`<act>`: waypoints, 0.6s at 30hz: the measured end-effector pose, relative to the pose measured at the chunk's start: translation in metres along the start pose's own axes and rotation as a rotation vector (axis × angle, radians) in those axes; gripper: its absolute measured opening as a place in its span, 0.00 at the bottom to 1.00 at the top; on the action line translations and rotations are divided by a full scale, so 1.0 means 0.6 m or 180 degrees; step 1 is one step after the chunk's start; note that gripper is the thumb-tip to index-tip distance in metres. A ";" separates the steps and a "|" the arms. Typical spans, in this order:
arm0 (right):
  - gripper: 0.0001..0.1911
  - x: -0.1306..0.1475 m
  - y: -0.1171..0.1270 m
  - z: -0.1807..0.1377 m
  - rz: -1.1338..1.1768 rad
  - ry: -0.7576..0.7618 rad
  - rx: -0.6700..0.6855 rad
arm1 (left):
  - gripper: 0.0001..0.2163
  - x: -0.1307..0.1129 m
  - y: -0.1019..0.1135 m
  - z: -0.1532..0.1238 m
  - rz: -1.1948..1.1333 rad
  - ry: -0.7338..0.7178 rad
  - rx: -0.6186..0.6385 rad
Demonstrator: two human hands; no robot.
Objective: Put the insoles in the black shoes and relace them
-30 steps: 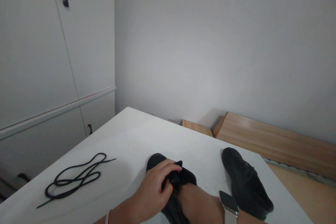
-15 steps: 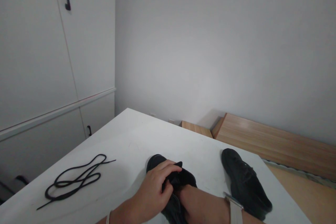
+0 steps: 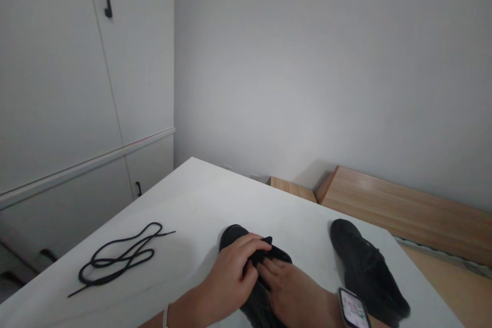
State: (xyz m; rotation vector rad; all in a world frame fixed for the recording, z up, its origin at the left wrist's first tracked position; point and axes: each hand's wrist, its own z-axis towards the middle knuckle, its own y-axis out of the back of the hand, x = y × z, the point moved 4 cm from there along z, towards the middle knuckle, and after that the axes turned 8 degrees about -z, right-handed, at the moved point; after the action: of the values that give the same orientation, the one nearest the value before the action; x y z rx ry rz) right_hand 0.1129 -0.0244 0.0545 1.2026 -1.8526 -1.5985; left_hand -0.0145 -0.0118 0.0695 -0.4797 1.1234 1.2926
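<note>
A black shoe (image 3: 232, 234) lies on the white table in front of me, its toe pointing away. My left hand (image 3: 230, 271) is closed over its upper from the left, fingers hooked around the raised tongue (image 3: 268, 240) or flap. From the right, my right hand (image 3: 290, 287) reaches to the shoe's opening. Its fingers are stretched out and touch the dark inner part; the thumb is hidden. Off to the left a loose black shoelace (image 3: 126, 257) lies in loops on the table. A second black shoe (image 3: 365, 269), which looks laced, rests beyond my right wrist.
The white table (image 3: 184, 200) narrows to a far corner near the grey wall (image 3: 307, 72). White cabinets (image 3: 142, 87) with black handles stand on the left. Behind the table's right edge are wood-coloured boards (image 3: 392, 200). A smartwatch (image 3: 353, 308) sits on my right wrist.
My right hand has drawn back from deeper inside the shoe and turned, so its back and the watch face now show. My left hand keeps its hold. The view has shifted slightly.
</note>
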 end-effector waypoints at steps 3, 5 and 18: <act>0.21 0.013 0.002 0.017 0.0239 -0.0220 0.0251 | 0.29 0.000 0.003 0.005 -0.0214 -0.0099 0.0008; 0.22 0.028 0.005 0.027 0.0366 -0.0251 0.0416 | 0.29 -0.002 0.008 0.008 -0.0305 -0.0258 0.0007; 0.21 0.042 0.036 -0.004 0.0716 -0.0278 0.0247 | 0.19 -0.064 0.031 -0.003 -0.0135 -0.0594 0.1154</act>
State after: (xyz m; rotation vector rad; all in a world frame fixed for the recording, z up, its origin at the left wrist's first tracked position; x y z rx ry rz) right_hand 0.0940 -0.0469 0.0697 0.9293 -2.0409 -1.4886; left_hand -0.0279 -0.0272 0.1069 -0.1103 1.1511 1.0432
